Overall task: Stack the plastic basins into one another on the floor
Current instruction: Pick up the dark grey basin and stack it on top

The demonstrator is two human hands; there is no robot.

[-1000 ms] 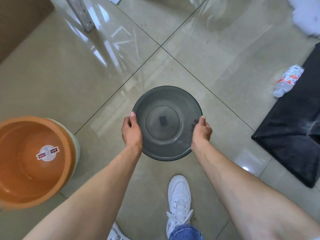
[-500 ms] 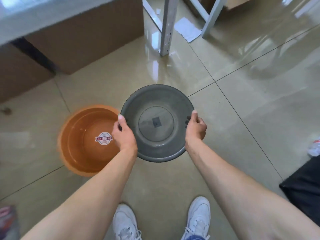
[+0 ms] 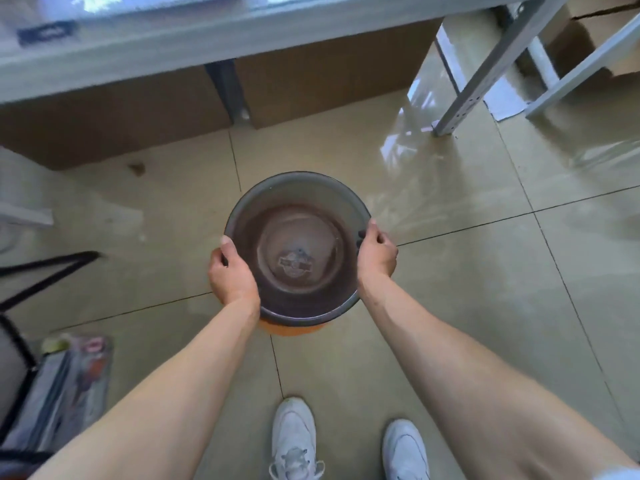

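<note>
We've got the round, see-through smoky-grey plastic basin point(image 3: 298, 216) gripped by its rim with both hands. Our left hand point(image 3: 232, 277) is clamped on the left edge, thumb hooked over the lip, and our right hand point(image 3: 376, 256) is clamped on the right edge the same way, fingers wrapped underneath.

The grey basin sits right over the round orange plastic basin point(image 3: 292, 330), which is on the glossy beige tiled floor point(image 3: 485, 271). Only a sliver of orange pokes out under the near edge, but the orange tint and the round sticker at the bottom show through the grey plastic. Can't honestly tell whether the grey one is already seated inside or just held above it.

Our two white sneakers point(image 3: 293, 438) are planted on the tiles just below. Further out there are brown cardboard boxes point(image 3: 114, 123) under a pale grey shelf edge point(image 3: 207, 36), and a perforated grey metal shelf leg point(image 3: 485, 71) to the upper right. Off to the lower left there's a blurry clear plastic packet point(image 3: 65, 386), contents too smeared to make out.
</note>
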